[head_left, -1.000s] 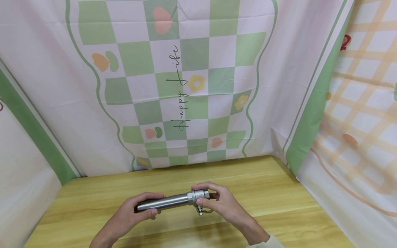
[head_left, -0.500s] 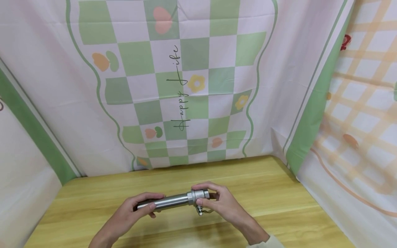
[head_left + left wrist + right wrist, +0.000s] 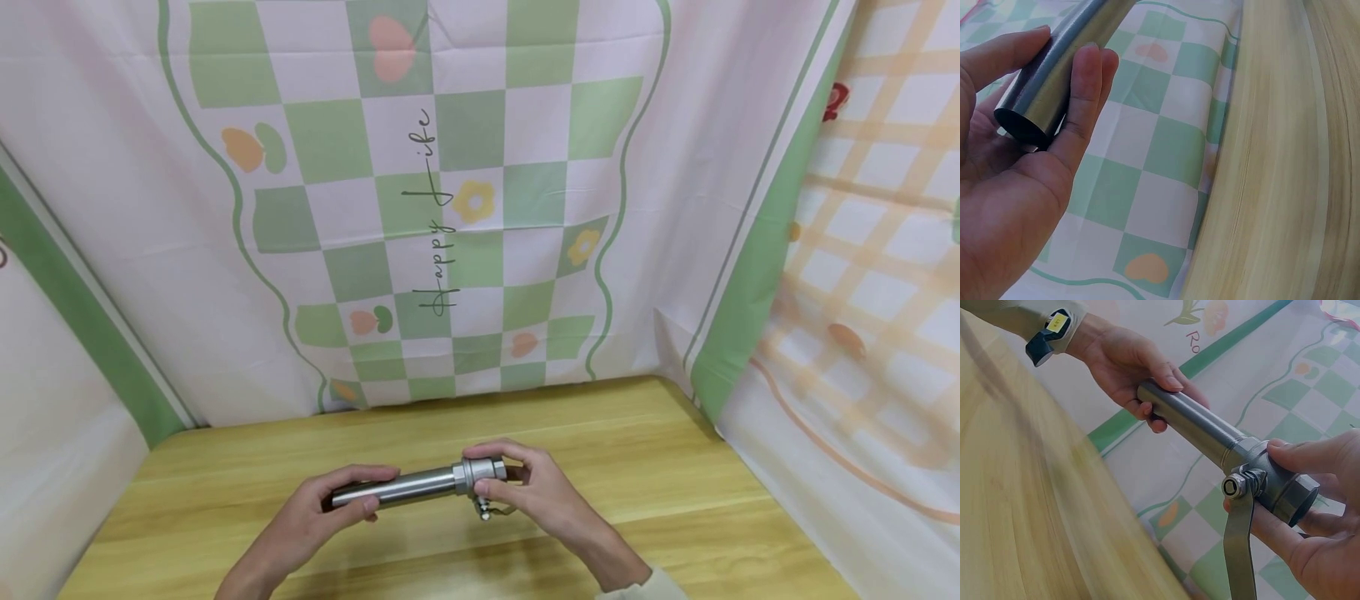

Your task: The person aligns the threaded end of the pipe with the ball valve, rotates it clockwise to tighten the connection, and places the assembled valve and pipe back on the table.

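Observation:
A smooth steel pipe is joined at its right end to a metal ball valve, both held above the table. My left hand grips the pipe near its free left end, thumb on the near side and fingers on the far side. In the left wrist view, the pipe's open end faces the palm. With thumb and fingers, my right hand holds the valve body. The valve's flat lever handle hangs down beside the right fingers. Part of the valve is hidden behind those fingers.
Below the hands lies a wood-grain table. A green-and-white checked cloth with printed lettering hangs along its back edge. More printed cloth stands at the right side, and pale cloth at the left.
My left thumb has shifted up onto the pipe's near face, then slightly back down, with small finger movements. The right hand and the valve have stayed in place.

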Action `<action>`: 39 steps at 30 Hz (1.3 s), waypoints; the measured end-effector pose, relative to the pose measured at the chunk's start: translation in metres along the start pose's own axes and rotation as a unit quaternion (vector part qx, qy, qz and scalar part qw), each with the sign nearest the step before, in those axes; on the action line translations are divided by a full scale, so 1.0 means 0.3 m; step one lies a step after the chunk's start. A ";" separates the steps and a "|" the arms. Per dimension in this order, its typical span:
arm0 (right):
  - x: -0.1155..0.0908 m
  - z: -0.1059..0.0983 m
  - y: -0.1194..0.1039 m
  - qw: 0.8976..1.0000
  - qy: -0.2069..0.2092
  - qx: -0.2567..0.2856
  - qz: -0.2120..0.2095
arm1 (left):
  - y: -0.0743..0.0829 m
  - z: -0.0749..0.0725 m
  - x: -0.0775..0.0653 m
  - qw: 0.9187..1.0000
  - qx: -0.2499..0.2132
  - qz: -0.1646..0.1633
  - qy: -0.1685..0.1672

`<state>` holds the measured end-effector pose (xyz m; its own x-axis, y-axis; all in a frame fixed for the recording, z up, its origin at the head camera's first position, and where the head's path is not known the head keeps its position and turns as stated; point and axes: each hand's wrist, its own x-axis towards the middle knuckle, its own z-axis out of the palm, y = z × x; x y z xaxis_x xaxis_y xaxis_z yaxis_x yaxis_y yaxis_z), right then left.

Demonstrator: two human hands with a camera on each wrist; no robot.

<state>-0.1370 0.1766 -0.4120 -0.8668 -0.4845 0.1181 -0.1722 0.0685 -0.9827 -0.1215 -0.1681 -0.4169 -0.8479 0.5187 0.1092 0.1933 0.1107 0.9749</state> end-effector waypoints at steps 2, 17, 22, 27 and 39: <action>0.000 0.000 0.000 1.000 0.000 0.001 0.000 | -0.001 0.000 0.000 1.000 -0.004 0.004 0.001; 0.001 0.000 -0.001 1.000 -0.001 0.007 -0.001 | -0.001 0.001 -0.005 1.000 0.011 0.000 0.010; 0.003 0.000 0.001 1.000 -0.003 0.009 -0.001 | -0.004 0.002 -0.003 1.000 0.012 0.015 0.010; 0.001 0.000 0.000 1.000 -0.002 0.005 -0.003 | -0.005 0.003 -0.002 1.000 0.009 0.019 0.010; 0.002 0.001 0.000 1.000 0.000 0.002 -0.002 | -0.005 0.004 -0.003 0.999 0.021 0.021 0.014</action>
<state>-0.1373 0.1761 -0.4120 -0.8664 -0.4843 0.1217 -0.1733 0.0630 -0.9829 -0.1205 -0.1676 -0.4188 -0.8518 0.5001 0.1562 0.2495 0.1249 0.9603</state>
